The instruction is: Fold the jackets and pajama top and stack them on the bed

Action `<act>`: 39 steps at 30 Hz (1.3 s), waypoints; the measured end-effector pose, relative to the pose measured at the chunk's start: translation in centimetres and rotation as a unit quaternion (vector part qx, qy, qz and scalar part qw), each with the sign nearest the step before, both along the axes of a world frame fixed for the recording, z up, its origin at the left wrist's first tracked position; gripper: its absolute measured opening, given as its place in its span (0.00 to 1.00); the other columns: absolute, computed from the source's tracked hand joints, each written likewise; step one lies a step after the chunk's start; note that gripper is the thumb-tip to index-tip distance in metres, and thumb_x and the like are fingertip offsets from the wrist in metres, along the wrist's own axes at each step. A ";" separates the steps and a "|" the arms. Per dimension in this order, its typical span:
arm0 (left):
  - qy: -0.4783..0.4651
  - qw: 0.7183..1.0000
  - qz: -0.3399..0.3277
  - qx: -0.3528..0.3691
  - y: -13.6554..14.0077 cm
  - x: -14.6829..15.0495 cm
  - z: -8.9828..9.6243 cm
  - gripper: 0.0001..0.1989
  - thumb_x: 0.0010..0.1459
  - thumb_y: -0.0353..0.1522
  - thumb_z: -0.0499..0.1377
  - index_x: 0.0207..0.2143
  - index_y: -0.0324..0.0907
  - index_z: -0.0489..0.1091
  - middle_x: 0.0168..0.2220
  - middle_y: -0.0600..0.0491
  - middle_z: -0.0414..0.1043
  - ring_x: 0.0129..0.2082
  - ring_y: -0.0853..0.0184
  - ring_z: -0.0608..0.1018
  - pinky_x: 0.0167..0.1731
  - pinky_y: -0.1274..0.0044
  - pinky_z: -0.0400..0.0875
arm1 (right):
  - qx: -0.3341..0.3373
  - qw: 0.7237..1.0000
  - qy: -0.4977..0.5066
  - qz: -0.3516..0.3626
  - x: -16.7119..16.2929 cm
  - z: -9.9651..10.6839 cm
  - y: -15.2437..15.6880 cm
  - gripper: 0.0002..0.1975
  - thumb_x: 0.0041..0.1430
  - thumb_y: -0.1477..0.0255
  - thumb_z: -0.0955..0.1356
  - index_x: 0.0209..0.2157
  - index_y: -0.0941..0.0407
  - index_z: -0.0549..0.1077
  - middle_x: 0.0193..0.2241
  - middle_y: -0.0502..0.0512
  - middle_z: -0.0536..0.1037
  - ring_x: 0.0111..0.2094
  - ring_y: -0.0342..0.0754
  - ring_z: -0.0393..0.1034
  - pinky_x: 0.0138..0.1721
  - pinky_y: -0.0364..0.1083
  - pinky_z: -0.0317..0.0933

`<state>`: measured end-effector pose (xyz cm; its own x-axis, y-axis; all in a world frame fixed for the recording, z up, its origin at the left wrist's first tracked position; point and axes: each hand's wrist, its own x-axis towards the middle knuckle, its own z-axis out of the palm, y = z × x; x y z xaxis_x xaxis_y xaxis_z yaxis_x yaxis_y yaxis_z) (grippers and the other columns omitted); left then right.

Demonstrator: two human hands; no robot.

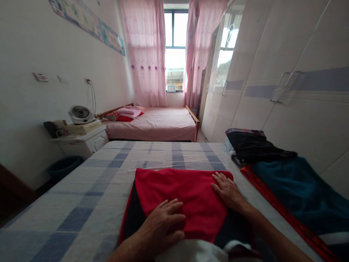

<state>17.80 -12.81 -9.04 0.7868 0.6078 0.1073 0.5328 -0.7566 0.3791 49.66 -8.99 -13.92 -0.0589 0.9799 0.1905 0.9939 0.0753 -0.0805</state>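
Note:
A red and dark navy garment [188,189] lies folded flat on the bed's blue and white checked sheet [103,189]. My left hand [165,222] is over its lower left part, fingers stretched out and a little apart. Near the garment's upper right corner, my right hand [225,189] rests flat on the red cloth with its fingers spread. Neither hand grips anything. Something pale [193,251] at the bottom edge covers part of the garment's near side; I cannot make out what it is.
Dark folded clothes [253,145] and a teal garment with red edging [300,193] lie along the bed's right side. A white wardrobe [305,131] stands beyond them. On the left are a nightstand [89,140] with a fan [81,113] and a bin [64,165]. A pink bed [160,125] is ahead.

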 end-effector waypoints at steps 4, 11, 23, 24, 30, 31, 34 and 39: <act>-0.045 0.986 0.122 0.103 4.4 -0.1 -0.1 0.20 0.60 0.38 0.53 0.54 0.48 0.65 0.62 0.49 0.55 0.63 0.60 0.55 0.60 0.65 0.50 | 0.058 0.998 0.018 0.013 -2.8 1.7 -0.4 0.26 0.64 0.61 0.54 0.60 0.55 0.58 0.62 0.58 0.56 0.64 0.55 0.44 0.60 0.58 0.45; 0.008 0.963 0.259 0.080 9.5 -3.7 -4.3 0.25 0.61 0.42 0.47 0.57 0.42 0.62 0.60 0.44 0.58 0.62 0.56 0.58 0.58 0.61 0.51 | -0.027 0.998 0.006 0.049 -3.0 0.2 -0.7 0.25 0.64 0.61 0.54 0.58 0.57 0.62 0.61 0.60 0.59 0.62 0.54 0.48 0.59 0.58 0.46; -0.257 0.827 0.456 -0.207 2.4 -10.1 -2.7 0.37 0.48 0.47 0.57 0.53 0.30 0.61 0.48 0.38 0.71 0.46 0.53 0.76 0.46 0.67 0.70 | -0.093 0.940 0.079 0.320 -11.0 2.1 -8.5 0.33 0.56 0.55 0.63 0.62 0.48 0.54 0.63 0.56 0.54 0.63 0.59 0.45 0.59 0.59 0.47; -0.277 0.808 0.452 -0.257 2.2 -10.1 -2.2 0.35 0.46 0.48 0.59 0.50 0.30 0.65 0.45 0.38 0.74 0.44 0.52 0.77 0.44 0.67 0.71 | -0.110 0.937 0.093 0.318 -11.1 2.4 -8.6 0.31 0.58 0.56 0.63 0.61 0.49 0.56 0.62 0.56 0.56 0.62 0.58 0.48 0.59 0.57 0.49; -0.395 0.681 0.322 -0.526 0.9 -8.1 0.0 0.30 0.43 0.43 0.65 0.45 0.34 0.69 0.34 0.45 0.79 0.34 0.54 0.80 0.40 0.66 0.73 | 0.005 0.985 0.096 0.142 -12.0 6.4 -3.1 0.27 0.64 0.64 0.56 0.61 0.59 0.56 0.63 0.59 0.54 0.64 0.51 0.45 0.62 0.53 0.42; -0.414 0.668 0.328 -0.524 0.8 -7.7 0.0 0.32 0.41 0.42 0.67 0.47 0.35 0.68 0.34 0.45 0.79 0.33 0.54 0.80 0.38 0.65 0.74 | 0.018 0.990 0.081 0.118 -12.3 6.4 -1.7 0.28 0.63 0.63 0.56 0.61 0.60 0.55 0.63 0.59 0.52 0.64 0.52 0.42 0.62 0.54 0.40; -0.455 0.647 0.361 -0.494 0.6 -6.7 0.1 0.38 0.37 0.38 0.69 0.52 0.37 0.65 0.34 0.46 0.79 0.33 0.52 0.80 0.33 0.66 0.75 | -0.015 0.995 0.061 0.080 -13.0 4.5 2.2 0.31 0.63 0.58 0.55 0.62 0.60 0.53 0.64 0.59 0.49 0.64 0.55 0.40 0.62 0.56 0.38; -0.500 0.633 0.344 -0.480 0.5 -5.6 1.9 0.40 0.41 0.31 0.67 0.58 0.42 0.58 0.39 0.47 0.78 0.36 0.54 0.80 0.37 0.68 0.75 | -0.079 0.992 0.063 0.076 -13.1 2.1 3.2 0.34 0.62 0.56 0.56 0.63 0.62 0.51 0.64 0.63 0.48 0.64 0.56 0.41 0.62 0.56 0.37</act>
<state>12.17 -12.27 -7.11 0.1299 0.9328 -0.3360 -0.2590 0.3591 0.8967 36.56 -5.82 -11.86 -0.1940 0.9797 0.0503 0.9533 0.2004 -0.2257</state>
